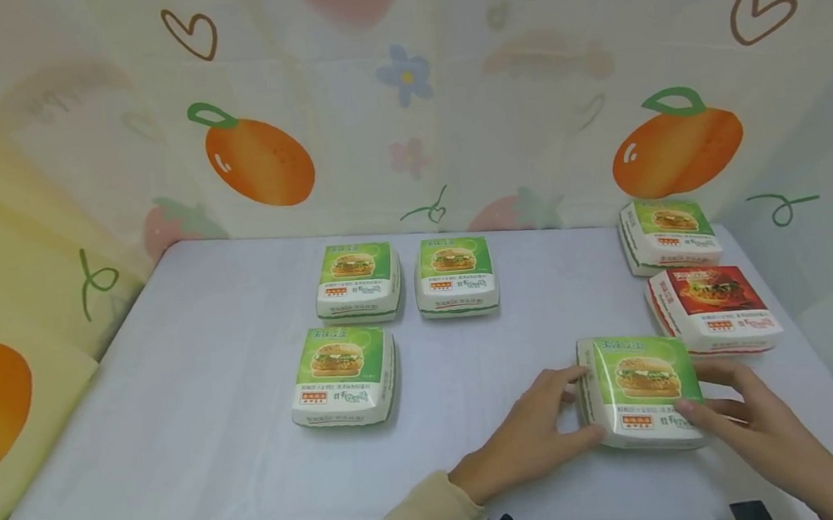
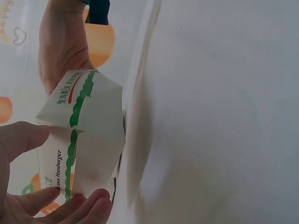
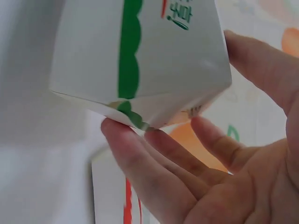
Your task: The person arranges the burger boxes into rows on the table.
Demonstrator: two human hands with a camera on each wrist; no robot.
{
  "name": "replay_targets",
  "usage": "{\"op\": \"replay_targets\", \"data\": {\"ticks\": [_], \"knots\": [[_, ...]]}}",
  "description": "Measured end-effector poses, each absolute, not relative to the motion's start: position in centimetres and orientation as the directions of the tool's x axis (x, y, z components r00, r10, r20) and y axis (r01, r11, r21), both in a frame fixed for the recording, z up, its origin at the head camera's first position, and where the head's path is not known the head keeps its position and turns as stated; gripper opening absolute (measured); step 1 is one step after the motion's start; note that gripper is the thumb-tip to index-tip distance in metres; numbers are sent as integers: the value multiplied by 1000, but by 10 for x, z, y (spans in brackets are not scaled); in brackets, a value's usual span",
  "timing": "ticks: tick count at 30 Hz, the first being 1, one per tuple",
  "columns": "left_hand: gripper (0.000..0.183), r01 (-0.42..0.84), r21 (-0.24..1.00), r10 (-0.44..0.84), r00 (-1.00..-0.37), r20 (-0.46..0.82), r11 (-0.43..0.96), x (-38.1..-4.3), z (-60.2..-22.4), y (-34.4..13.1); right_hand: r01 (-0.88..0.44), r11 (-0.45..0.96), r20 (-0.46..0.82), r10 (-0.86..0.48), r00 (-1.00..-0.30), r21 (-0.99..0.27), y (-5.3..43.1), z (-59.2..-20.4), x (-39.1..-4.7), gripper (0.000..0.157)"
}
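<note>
A green-and-white hamburger box with a burger picture on its lid is between both hands at the front right of the table. On its left side, my left hand grips it, thumb near the front corner and fingers farther back. My right hand holds the opposite side, thumb at the lid's front right edge. The left wrist view shows the box's side wall above the white cloth, with a shadow beside it. In the right wrist view, fingertips press along the box's lower edge.
A red hamburger box stands just behind the held one, with a green box behind it. Left of centre are three more green boxes. White cloth covers the table; a printed curtain hangs behind.
</note>
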State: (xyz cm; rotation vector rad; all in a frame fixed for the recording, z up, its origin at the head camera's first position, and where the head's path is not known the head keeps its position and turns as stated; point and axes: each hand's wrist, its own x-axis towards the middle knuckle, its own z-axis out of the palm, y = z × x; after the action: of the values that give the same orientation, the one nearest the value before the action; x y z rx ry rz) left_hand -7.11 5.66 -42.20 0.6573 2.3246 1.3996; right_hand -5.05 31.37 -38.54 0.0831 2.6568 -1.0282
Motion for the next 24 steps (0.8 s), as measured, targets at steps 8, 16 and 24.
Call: {"op": "replay_targets", "data": {"ticks": [8,16,24], "knots": [[63,129,919,481,-874,-72,372,-72,-426,25,96,714,-254,-118,-960,-694,278,-385,-62,72],[62,92,927,429,-900,-79,364,-71,-426,8,81,695,-269,-166,-949,-715,259,-383,-67,84],[62,71,926,367,-927,-76,370,-69,-429,-6,0,645,-216,-255,-942,-764,244,-386,-72,88]]}}
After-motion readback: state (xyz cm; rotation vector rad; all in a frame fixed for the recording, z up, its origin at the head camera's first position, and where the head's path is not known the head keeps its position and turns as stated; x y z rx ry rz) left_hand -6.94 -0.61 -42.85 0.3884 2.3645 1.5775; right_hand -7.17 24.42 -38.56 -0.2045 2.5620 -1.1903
